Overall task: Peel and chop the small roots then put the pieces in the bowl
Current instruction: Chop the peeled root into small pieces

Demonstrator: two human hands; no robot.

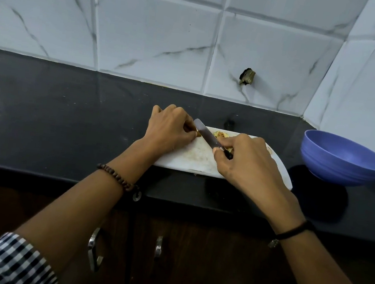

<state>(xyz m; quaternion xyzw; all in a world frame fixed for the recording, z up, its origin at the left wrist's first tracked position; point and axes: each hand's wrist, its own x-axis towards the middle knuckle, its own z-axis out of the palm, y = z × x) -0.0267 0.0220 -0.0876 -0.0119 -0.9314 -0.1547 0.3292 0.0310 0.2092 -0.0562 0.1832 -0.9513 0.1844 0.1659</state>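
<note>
Small root (198,134) sits at the far-left corner of the white board (191,160), pinched under the fingertips of my left hand (171,128). Right hand (247,163) is wrapped round the knife (206,135) handle, with the blade angled across to the root. My read: the root is light, firm, probably slick where skinned and apt to roll, so pin it low by the end away from the edge. Cut scraps (221,134) lie beyond the blade. Blue bowl (342,161) stands to the right, apart from the board.
</note>
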